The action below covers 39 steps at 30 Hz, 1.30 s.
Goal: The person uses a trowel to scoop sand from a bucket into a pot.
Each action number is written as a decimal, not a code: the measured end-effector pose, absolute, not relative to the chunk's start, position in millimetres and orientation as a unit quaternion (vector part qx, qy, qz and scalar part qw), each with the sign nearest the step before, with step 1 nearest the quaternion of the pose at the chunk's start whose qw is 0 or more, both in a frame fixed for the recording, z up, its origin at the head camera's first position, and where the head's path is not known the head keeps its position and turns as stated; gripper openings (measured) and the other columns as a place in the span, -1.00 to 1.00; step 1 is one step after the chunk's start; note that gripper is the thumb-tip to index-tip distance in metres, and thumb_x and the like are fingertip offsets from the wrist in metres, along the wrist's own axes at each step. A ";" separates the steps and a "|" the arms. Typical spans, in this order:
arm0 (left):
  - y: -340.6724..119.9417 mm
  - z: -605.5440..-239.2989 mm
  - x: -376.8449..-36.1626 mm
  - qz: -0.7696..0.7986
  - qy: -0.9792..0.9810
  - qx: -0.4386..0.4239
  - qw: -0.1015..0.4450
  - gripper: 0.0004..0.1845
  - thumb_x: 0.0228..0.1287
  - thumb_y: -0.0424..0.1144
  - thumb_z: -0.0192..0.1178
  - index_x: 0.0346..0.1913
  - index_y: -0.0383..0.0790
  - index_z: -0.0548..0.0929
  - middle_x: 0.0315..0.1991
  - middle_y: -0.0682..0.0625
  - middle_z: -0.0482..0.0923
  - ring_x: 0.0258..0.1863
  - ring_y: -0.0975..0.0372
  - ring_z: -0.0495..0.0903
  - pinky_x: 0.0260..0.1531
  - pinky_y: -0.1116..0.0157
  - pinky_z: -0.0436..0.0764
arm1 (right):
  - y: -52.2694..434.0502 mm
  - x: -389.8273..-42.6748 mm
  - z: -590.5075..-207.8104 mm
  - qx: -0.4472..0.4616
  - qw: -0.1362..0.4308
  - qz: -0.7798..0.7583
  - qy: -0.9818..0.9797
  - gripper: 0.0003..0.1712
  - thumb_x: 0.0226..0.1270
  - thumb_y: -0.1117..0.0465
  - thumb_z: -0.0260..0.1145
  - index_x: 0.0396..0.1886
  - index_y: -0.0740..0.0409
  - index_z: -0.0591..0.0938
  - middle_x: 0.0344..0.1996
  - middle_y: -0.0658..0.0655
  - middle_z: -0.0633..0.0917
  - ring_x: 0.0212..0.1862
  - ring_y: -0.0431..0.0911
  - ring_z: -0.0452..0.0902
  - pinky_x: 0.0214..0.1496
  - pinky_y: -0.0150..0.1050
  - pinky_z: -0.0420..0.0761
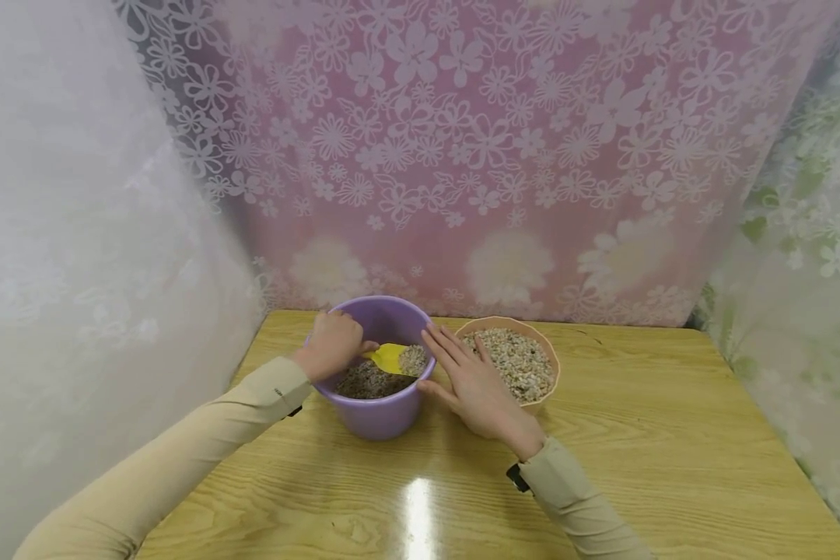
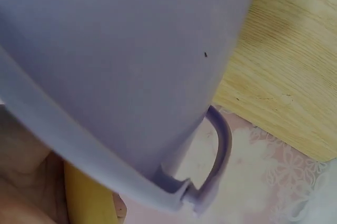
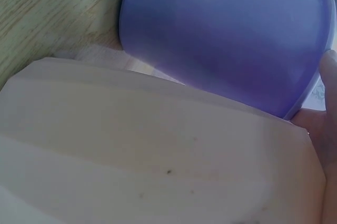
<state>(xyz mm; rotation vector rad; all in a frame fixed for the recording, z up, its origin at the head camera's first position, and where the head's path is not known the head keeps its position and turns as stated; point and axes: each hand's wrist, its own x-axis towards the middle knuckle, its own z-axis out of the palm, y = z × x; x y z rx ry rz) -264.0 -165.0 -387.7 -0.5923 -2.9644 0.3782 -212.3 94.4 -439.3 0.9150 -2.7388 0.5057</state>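
Left hand point(image 1: 334, 342) grips scoop point(image 1: 390, 358), gravel-loaded, inside bucket point(image 1: 381, 416) on table point(image 1: 644, 435). Right hand point(image 1: 477, 386) flat, fingers straight, steadies bucket rim. Bowl point(image 1: 547, 354) nearly full; bucket holds more gravel.

Yellow scoop point(image 1: 390, 358) handle hidden in left hand point(image 1: 334, 342); bucket point(image 1: 381, 416) base unseen.

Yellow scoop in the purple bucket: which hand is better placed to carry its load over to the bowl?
Left. The left hand already holds the yellow scoop, loaded, inside the purple bucket; the right hand lies flat between bucket and bowl.
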 end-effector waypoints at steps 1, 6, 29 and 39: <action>-165.6 -386.2 -262.7 0.122 -0.973 -0.188 0.047 -0.38 0.41 0.26 0.12 -0.49 -0.25 0.71 -0.43 -0.12 0.68 -0.28 0.01 0.65 -0.15 0.03 0.63 | 94.4 -212.3 -439.3 0.310 0.106 0.171 -0.929 -0.10 0.52 -0.41 -0.12 0.66 -0.11 -0.03 0.63 0.01 -0.01 0.62 -0.02 -0.11 0.54 0.30 -0.11; -171.0 -378.6 -257.2 0.106 -0.982 -0.149 0.039 -0.32 0.41 0.32 0.07 -0.61 -0.20 0.64 -0.52 -0.08 0.64 -0.38 0.06 0.56 -0.24 0.11 0.58 | 93.5 -210.8 -437.3 0.303 0.103 0.162 -0.933 -0.12 0.53 -0.41 -0.14 0.66 -0.14 -0.05 0.63 -0.01 -0.01 0.62 -0.03 -0.10 0.53 0.31 -0.09; -205.7 -359.0 -226.3 0.026 -0.986 -0.131 0.100 -0.32 0.40 0.24 0.16 -0.77 -0.09 0.27 -0.74 0.08 0.16 -0.72 0.25 0.14 -0.69 0.34 0.10 | 87.0 -208.2 -431.8 0.294 0.131 0.136 -0.937 -0.18 0.59 -0.29 -0.07 0.63 0.05 0.11 0.61 0.06 0.09 0.62 0.06 -0.05 0.52 0.34 -0.14; -210.3 -356.6 -215.0 -0.002 -0.985 -0.140 0.105 -0.34 0.40 0.23 0.17 -0.77 -0.08 0.31 -0.73 0.07 0.27 -0.71 0.24 0.25 -0.71 0.32 0.21 | 89.8 -205.4 -427.2 0.289 0.120 0.134 -0.940 -0.18 0.59 -0.31 -0.11 0.63 0.00 0.08 0.62 0.00 0.03 0.64 0.02 -0.21 0.52 0.35 -0.12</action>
